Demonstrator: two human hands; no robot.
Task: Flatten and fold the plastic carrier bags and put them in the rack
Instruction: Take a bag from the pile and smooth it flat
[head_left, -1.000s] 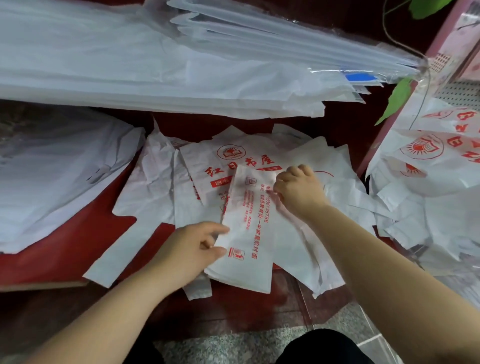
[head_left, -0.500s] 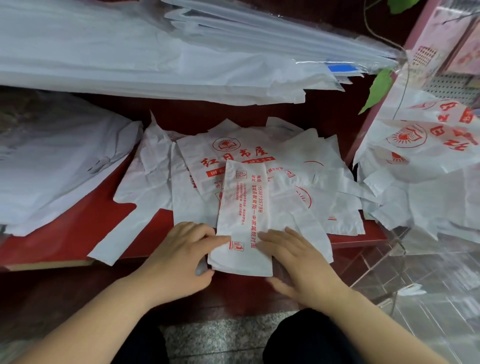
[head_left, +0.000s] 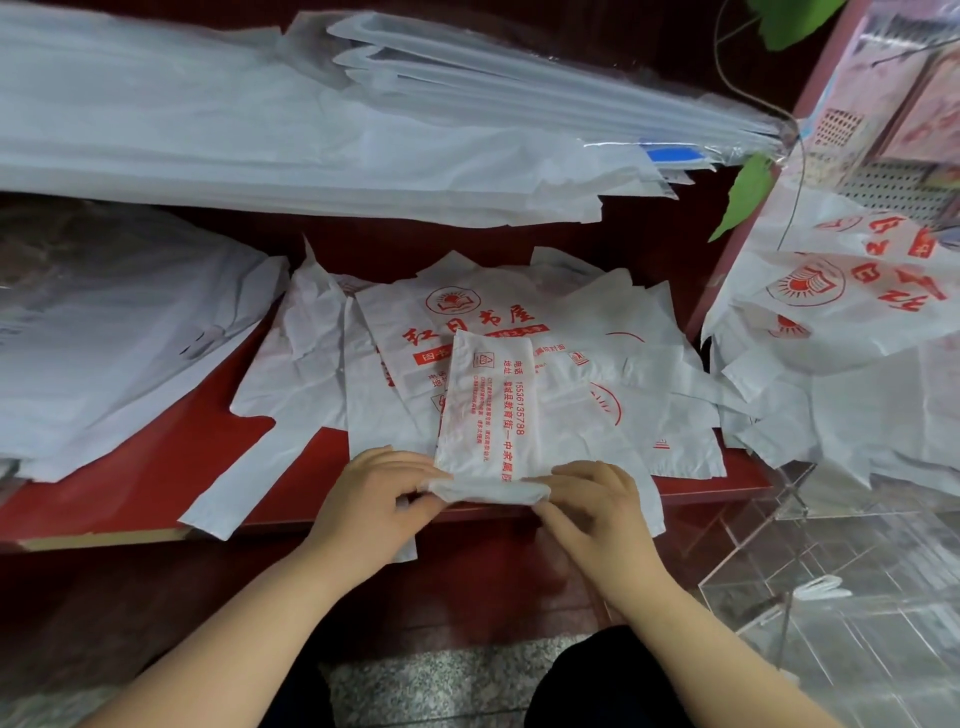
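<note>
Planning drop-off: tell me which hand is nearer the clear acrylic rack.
Right. The right hand grips the folded white plastic bag on the side toward the clear acrylic rack; the left hand grips its far side.

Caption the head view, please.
Left hand and right hand pinch the near end of a folded carrier bag on a red shelf.

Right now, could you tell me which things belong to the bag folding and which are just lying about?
Job: folded bag, pinched by left hand and right hand; loose printed bags; clear acrylic rack.
Lying about: stacked white sheets; green leaf.
</note>
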